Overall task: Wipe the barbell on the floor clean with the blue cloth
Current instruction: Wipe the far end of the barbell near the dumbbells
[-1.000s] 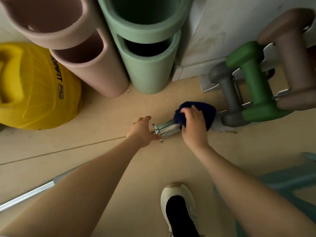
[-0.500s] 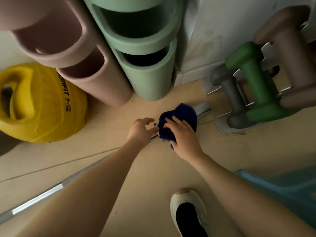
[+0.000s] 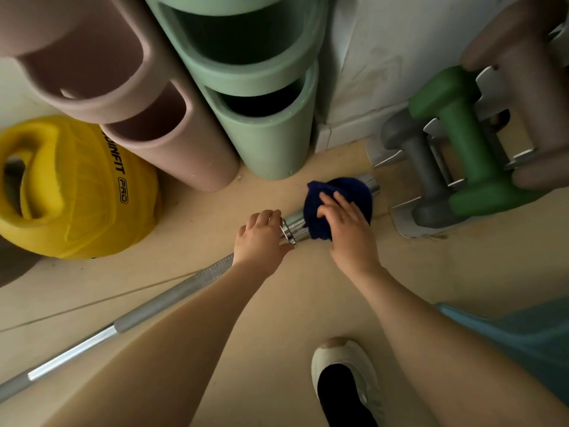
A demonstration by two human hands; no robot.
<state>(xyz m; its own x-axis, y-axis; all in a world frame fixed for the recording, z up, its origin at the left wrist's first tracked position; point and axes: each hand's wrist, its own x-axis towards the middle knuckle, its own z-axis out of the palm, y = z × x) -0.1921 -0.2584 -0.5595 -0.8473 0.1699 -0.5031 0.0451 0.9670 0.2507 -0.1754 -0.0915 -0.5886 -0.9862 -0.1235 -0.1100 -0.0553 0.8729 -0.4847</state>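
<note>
The barbell (image 3: pixel 172 298) sleeve is being rubbed with the blue cloth (image 3: pixel 335 208) gripped by the right hand (image 3: pixel 348 229), the bar being steadied in the curled left hand (image 3: pixel 261 238), with the long shaft seemingly left.

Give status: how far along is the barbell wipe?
In hand: right hand presses the blue cloth around the barbell sleeve; left hand steadies it at the collar. Left: the long shaft. Nothing shows which parts are already clean.
</note>
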